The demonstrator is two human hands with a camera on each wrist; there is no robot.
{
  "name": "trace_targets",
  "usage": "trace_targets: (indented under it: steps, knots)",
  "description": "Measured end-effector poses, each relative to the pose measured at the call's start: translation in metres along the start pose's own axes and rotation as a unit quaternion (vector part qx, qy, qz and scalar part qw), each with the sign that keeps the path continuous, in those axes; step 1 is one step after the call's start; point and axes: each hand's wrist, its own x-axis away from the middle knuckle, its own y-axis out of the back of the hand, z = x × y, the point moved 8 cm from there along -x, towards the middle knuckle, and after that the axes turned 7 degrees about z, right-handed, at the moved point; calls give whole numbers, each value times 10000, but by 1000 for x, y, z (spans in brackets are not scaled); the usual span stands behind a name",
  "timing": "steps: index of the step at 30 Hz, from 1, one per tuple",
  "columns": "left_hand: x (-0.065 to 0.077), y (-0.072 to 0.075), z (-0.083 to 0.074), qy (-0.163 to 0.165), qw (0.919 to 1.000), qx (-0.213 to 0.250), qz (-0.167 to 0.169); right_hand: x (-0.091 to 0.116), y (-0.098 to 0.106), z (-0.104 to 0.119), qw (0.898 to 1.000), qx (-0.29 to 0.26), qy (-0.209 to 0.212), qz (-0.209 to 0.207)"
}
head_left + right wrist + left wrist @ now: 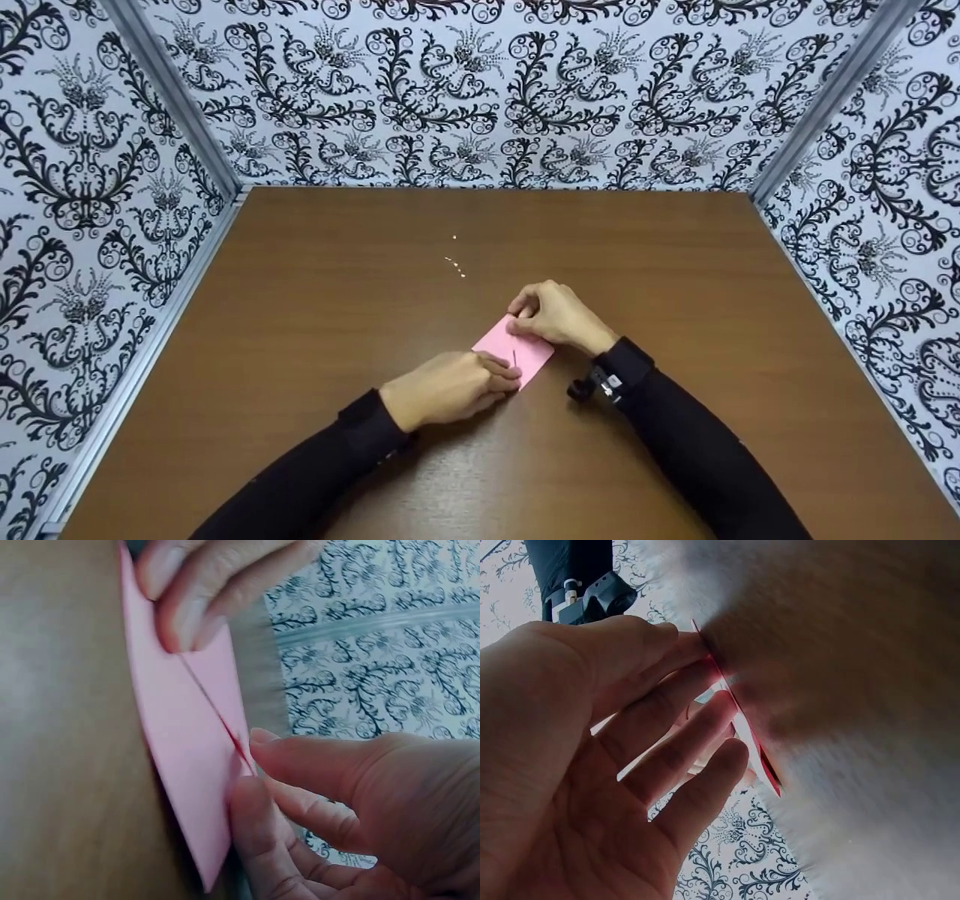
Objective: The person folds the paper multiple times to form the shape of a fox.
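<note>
A folded piece of pink paper (534, 360) lies on the brown table between the two hands, and a dark seam line crosses its surface in the right wrist view. The left hand (454, 384) rests its fingertips on the near left part of the paper. In the left wrist view, its fingers (679, 739) are fairly straight and touch the thin sheet, seen almost edge-on. At the far right edge, the right hand (559, 315) pinches the pink paper (187, 757) with thumb and fingertips, close to the seam's end. The fingertips cover parts of the paper.
The wooden table (337, 262) has small bright specks (456, 264) beyond the hands. Black-and-white patterned walls (465, 90) stand behind and at both sides, with grey metal posts (180, 97) at the corners. A black wrist camera (581, 388) hangs by the right cuff.
</note>
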Motion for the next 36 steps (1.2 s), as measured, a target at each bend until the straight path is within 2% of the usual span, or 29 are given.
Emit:
trace_targets:
  steps: [11,16,23,31,36]
  knots:
    - [1,1,-1,64,9998,-161,-6,-4,1,0,9996,-270,31,96]
    - [0,3,0,43,9999,-100,-9,-5,3,0,9995,-307,39,2]
    - [-1,3,1,40,9997,208,102,-3,7,2,9991,-408,45,-139]
    - [-4,3,1,131,9998,-103,119,1,17,6,9980,-496,295,-275]
    - [-7,7,7,313,9993,-188,32,6,31,11,9962,-527,391,-565]
